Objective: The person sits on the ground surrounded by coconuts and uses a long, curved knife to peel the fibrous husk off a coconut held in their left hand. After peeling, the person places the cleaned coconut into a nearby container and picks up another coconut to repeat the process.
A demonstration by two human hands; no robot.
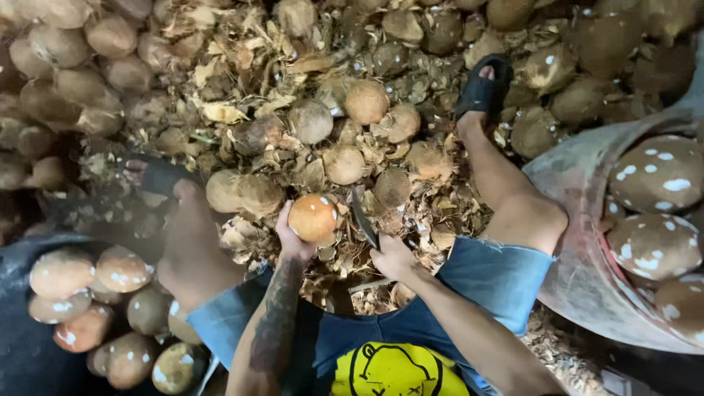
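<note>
shorts [499,275]: blue denim, frayed hems
shirt [396,370]: dark with yellow print
sandal [484,88]: black
left forearm [277,315]: tattooed

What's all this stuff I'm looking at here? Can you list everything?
Held coconut: one, orange-brown, in the left hand, centre.
Knife: one, dark blade, in the right hand.
Husked coconuts: many, brown, piled ahead.
Husk scraps: countless, tan, covering the ground.
Dark tub: one, lower left, holding peeled coconuts.
Pinkish basin: one, right, holding white-flecked coconuts.
Sandals: two, black, on the feet.
Left hand: gripping the coconut.
Right hand: gripping the knife.
</note>
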